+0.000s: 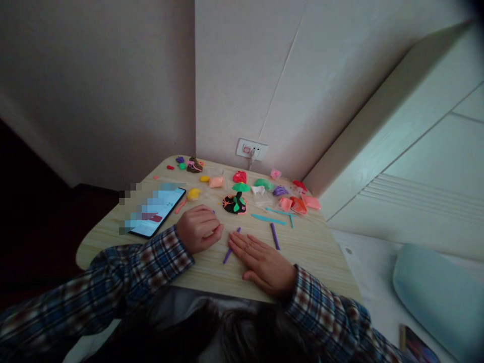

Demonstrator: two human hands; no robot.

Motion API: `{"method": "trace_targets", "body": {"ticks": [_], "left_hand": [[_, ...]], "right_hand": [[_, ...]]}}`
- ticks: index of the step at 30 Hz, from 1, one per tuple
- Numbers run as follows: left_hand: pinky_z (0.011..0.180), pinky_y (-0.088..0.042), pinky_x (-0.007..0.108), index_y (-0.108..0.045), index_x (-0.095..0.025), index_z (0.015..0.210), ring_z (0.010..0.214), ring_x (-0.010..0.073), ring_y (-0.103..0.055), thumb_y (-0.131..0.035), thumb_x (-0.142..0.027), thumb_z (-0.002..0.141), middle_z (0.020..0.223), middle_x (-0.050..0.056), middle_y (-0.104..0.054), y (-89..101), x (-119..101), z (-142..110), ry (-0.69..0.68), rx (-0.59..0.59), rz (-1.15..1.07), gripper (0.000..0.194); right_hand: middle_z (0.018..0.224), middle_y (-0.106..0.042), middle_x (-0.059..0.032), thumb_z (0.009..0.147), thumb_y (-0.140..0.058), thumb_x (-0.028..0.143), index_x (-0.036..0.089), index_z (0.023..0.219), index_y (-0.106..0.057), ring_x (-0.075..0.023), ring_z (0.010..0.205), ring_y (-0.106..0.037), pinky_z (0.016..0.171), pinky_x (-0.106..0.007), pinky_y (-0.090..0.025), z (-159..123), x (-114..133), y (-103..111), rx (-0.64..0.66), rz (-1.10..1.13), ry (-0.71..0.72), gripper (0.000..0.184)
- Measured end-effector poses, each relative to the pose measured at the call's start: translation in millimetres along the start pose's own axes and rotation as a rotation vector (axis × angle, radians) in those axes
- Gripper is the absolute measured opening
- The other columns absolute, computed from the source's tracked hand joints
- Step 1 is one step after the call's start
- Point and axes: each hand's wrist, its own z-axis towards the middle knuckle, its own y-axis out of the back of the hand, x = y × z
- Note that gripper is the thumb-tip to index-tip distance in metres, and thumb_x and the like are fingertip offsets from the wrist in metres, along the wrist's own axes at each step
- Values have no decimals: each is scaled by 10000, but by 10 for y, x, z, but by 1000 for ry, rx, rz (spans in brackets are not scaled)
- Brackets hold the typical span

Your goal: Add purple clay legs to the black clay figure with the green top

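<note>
My right hand (260,259) lies flat on the table, fingers stretched out. Its fingertips touch a thin purple clay roll (227,254), which slants across the wood beside them. Curled closed, my left hand (199,229) rests just left of that roll; whatever its fingers may hold is hidden. A second, thicker purple clay roll (275,236) lies beyond my right hand. Farther back sits a black clay base with a green-leaved clay plant (239,200) on it. A blue modelling knife (268,219) lies to the right of this piece.
A phone (161,214) with a lit screen lies at the table's left. Along the back are several clay lumps and packets, among them a yellow lump (193,194), a red packet (239,177) and an orange one (298,205). A wall socket (251,149) is behind the table (204,275).
</note>
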Motion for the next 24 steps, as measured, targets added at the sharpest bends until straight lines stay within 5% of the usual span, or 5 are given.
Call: {"method": "trace_targets", "body": {"ticks": [4,11,17,24], "left_hand": [[627,-472,265,-535,-162,537,532,119,-512,-463,-155,797,527,13,-583,-7,-1,-8,34,8,9,270],[632,-471,262,-533,-164,542,529,115,-512,-451,-167,810,532,8,-583,-24,13,-26,21,20,10,280],[630,-469,261,-522,-165,530,528,116,-509,-458,-164,801,529,12,-579,-22,9,-21,23,14,19,279],[615,-467,266,-529,-155,535,521,118,-517,-469,-153,795,527,20,-586,-21,9,-13,26,-4,5,267]], "right_hand": [[1470,-115,-137,909,-267,422,51,1403,-135,-201,1364,-48,1104,-410,-181,-199,-11,-23,36,-24,-28,632],[1460,-175,-128,913,-266,416,53,1394,-181,-185,1361,-93,1114,-402,-141,105,-43,10,2,-31,14,608],[1456,-190,-131,913,-277,391,75,1403,-154,-190,1362,-89,1099,-427,-196,-52,-33,11,11,-12,-13,595],[1450,-215,-131,921,-209,407,61,1390,-202,-178,1358,-121,1105,-420,-172,76,-101,36,-42,19,8,582]]}}
